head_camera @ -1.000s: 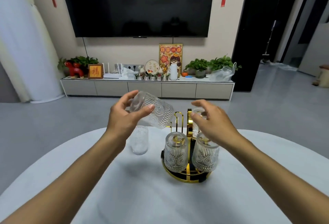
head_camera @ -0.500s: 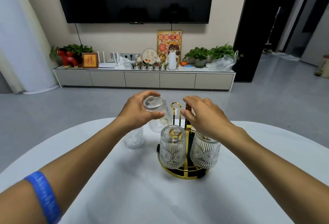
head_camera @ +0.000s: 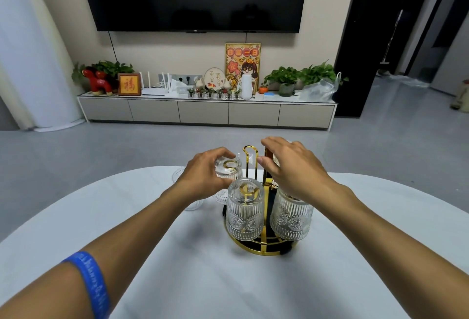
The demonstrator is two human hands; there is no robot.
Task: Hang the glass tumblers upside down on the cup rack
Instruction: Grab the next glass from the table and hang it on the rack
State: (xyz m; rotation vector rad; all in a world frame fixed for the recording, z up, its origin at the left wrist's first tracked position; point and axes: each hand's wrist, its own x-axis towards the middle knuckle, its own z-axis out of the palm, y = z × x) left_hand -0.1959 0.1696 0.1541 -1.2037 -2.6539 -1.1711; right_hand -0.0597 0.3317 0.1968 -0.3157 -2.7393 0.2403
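While the gold cup rack [head_camera: 264, 251] is standing on the white counter [head_camera: 228, 280], the left hand [head_camera: 203, 179] is curling its fingers around an upside-down glass tumbler [head_camera: 228, 170] at the rack's far left side, with a gold hook showing through the glass base. Two more tumblers are hanging upside down on the rack: one at its near left [head_camera: 245, 210] and one at its near right [head_camera: 290, 217]. Over that near-right tumbler the right hand [head_camera: 291, 169] is hovering palm down, fingers loosely bent toward the rack's tall gold loop [head_camera: 250, 156]; whether it is gripping anything I cannot tell. Left of the rack, another tumbler [head_camera: 179, 174] is sitting on the counter, mostly hidden behind the left wrist
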